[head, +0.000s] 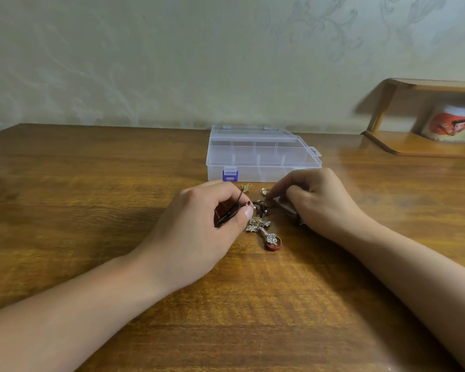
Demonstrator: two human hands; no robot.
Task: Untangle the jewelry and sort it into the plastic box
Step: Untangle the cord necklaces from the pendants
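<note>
Both your forearms reach in from the bottom corners and converge toward the middle, bare to the elbow. Your left hand (202, 224) lies knuckles up, fingers curled under, the thumb pressed against the forefinger in a pinch on a dark cord (232, 210). Your right hand (320, 202) sits just across from it, also knuckles up, its fingers bent down and tips drawn together on a tangled piece of jewelry (262, 208). The two hands are near, not touching.
</note>
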